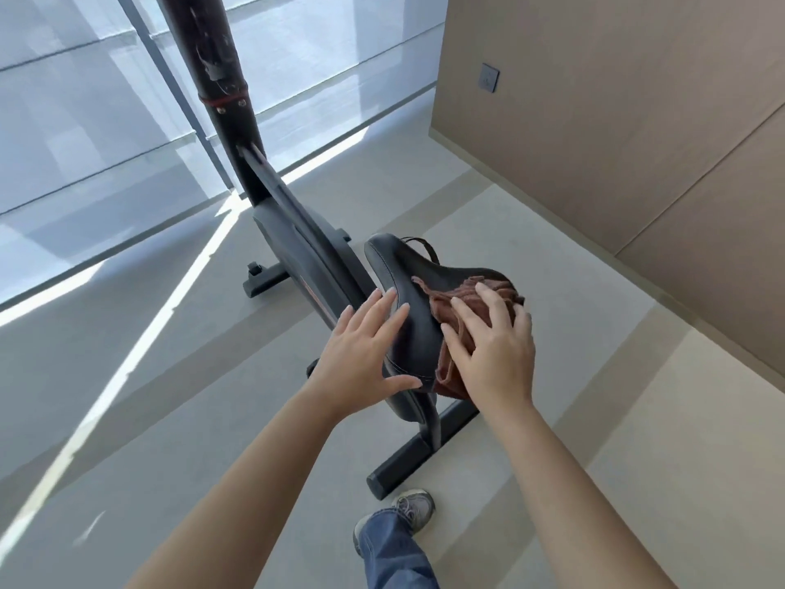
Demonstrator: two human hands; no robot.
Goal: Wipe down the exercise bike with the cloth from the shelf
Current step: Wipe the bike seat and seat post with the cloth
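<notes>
Pressing down on a reddish-brown cloth, the right hand lies palm-down with its grip spread, the fingers fanned and fairly straight over the fabric rather than pinching it. The cloth is bunched on the right, near part of the black saddle of the exercise bike; one fold hangs over the saddle's near edge and a ragged corner reaches toward the saddle's middle. The left hand rests against the saddle's left edge, its grip also spread: the fingertips touch the padded rim, and the thumb lies along the near edge, just beside the cloth. Neither hand curls round anything.

The bike is black. Its thick post rises at the far left and leaves the top of the view, with a red ring and two small screws partway up. A far foot bar and a near foot bar sit on the pale grey floor, where bright strips of sunlight run across the left. Far left stands a window with translucent blinds. On the right a beige panelled wall carries a grey socket. At the near edge, below the forearms, a blue-jeaned leg and a grey sneaker stand just beside the near foot bar.
</notes>
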